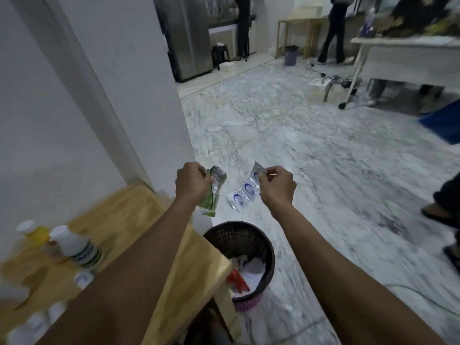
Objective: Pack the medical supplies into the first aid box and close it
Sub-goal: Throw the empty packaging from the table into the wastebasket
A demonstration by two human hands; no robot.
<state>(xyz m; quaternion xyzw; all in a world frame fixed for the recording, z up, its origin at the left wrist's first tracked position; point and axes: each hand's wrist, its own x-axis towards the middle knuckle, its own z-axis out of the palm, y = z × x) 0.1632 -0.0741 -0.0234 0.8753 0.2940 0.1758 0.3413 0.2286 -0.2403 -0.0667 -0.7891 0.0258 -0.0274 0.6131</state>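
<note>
Green and crinkly, a wrapper (213,189) hangs from the left hand (193,181), whose fingers are curled shut around its top. The right hand (276,186) pinches the corner of a clear strip of packets (242,192) with blue rings on them, held between thumb and fingertips so it dangles down. Both hands are stretched out past the edge of the wooden table (199,257), and the dark bin (242,260) sits on the floor below them and a bit nearer (it already has paper and something red inside). My guess is that the person holds these things out here to sort them, maybe dropping the rubbish and keeping the good supplies. On the table sit a white bottle (77,247) with a green label and a yellow bottle (33,232), blurry but upright, waiting to be packed. No first aid box shows anywhere, so I cannot tell where it is, and packing looks far from done.
</note>
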